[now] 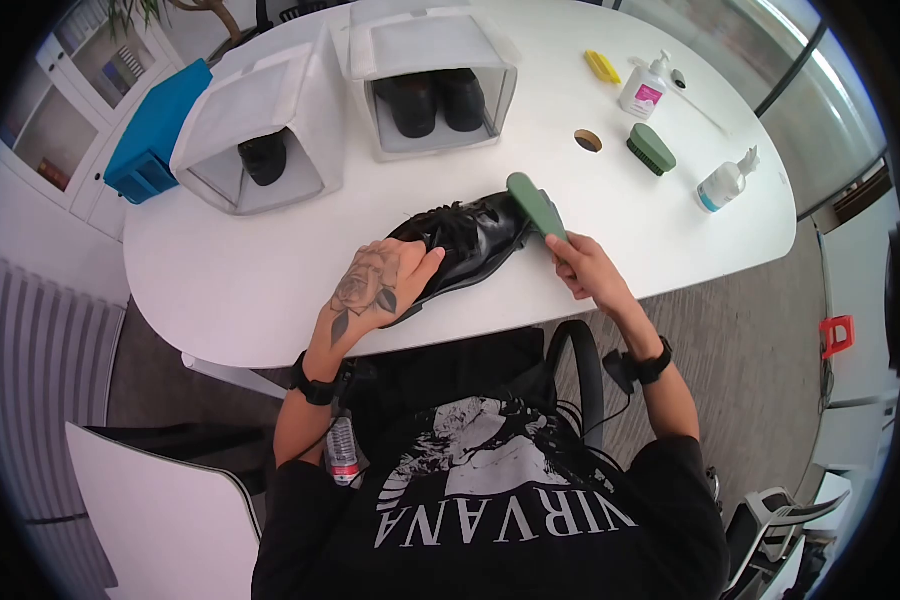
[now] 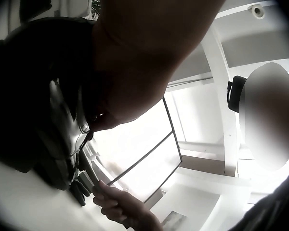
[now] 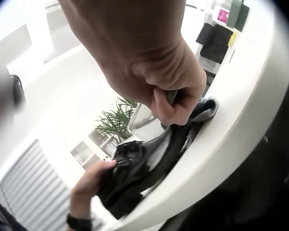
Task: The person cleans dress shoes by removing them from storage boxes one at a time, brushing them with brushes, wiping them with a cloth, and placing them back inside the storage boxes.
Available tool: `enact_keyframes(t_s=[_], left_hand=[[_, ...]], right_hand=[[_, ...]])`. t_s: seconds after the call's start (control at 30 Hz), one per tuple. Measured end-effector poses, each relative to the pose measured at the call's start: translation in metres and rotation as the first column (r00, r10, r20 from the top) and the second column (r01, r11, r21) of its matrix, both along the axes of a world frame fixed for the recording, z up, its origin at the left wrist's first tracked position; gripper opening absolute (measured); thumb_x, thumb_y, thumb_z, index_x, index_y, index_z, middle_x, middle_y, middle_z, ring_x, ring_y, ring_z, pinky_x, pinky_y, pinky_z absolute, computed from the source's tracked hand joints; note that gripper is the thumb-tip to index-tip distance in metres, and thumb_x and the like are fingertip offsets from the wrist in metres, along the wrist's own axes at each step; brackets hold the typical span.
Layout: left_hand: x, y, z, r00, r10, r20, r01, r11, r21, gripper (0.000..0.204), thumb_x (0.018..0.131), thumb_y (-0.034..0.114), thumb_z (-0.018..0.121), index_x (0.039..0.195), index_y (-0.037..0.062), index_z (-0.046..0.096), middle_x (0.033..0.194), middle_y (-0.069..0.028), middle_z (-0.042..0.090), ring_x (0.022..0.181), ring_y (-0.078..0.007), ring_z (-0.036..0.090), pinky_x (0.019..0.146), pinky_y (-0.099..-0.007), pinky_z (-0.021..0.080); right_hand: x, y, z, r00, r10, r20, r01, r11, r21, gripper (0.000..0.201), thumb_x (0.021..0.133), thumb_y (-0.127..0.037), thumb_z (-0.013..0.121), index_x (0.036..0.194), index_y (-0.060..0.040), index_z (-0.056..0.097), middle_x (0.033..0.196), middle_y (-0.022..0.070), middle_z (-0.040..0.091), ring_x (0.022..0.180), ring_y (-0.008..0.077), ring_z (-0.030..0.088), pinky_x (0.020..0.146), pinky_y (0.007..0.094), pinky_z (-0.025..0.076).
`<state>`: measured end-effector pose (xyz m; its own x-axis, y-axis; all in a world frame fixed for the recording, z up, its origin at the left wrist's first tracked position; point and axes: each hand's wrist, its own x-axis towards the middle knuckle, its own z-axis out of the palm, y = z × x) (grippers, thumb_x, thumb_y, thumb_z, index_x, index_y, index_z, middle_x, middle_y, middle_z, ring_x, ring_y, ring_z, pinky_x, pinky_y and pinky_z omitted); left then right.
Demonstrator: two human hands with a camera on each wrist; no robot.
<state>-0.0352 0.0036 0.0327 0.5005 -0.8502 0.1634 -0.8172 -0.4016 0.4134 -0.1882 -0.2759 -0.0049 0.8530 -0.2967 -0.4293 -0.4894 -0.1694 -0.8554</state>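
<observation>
**Shoe held by its heel end, brush set at the toe**

Nearest the person, the heel end of a black lace-up shoe (image 1: 472, 238) was gripped by the left hand (image 1: 378, 278), its fingers partly hidden and its thumb laid along the shoe's side. The shoe was set near the close edge of the white table (image 1: 690, 235), laces up, toe pointed away and to the right.

A long green-handled brush (image 1: 532, 203) was held in the closed fingers of the right hand (image 1: 584, 268), its head placed over the toe. Firm contact could not be confirmed, as the underside was hidden from above.

Brushing of the toe was judged to be the step in hand, completeness unclear. By the same judgement, light strokes over the toe were called for next, with the heel end kept steady, since slipping could be expected if the grip were loosened.

Farther off, a second green brush (image 1: 652, 150) was left untouched, near a spray bottle (image 1: 725, 185) and a pump bottle (image 1: 644, 90). Across the table, dark footwear (image 1: 263, 158) was seen inside a white open-fronted box (image 1: 255, 85); more was seen in the box beside it (image 1: 425, 45).
</observation>
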Motion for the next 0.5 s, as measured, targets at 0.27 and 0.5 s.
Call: enact_keyframes(t_s=[0.27,0.5], left_hand=[[0.000,0.000,-0.005,1.000,-0.004,0.005,0.004,1.000,-0.022,0.052,0.109,0.036,0.053,0.076,-0.0028,0.058,0.068,-0.0213,0.056,0.068,-0.0405,0.058,0.070,-0.0460,0.047],[0.003,-0.001,-0.002,0.992,0.069,-0.104,-0.062,0.996,0.071,0.053,0.110,0.037,0.053,0.076,-0.0040,0.058,0.068,-0.0224,0.054,0.068,-0.0407,0.058,0.070,-0.0476,0.047]], right_hand=[[0.005,-0.020,0.000,1.000,0.002,0.012,-0.003,0.997,0.076,0.039,0.108,-0.044,0.059,0.088,-0.0112,0.052,0.066,-0.0083,0.040,0.048,0.0034,0.034,0.041,0.0223,0.027],[0.006,-0.028,-0.018,0.999,0.025,0.029,-0.025,1.000,-0.005,0.052,0.105,-0.055,0.058,0.097,-0.0038,0.062,0.074,0.0003,0.054,0.054,0.0071,0.047,0.045,0.0259,0.041]])
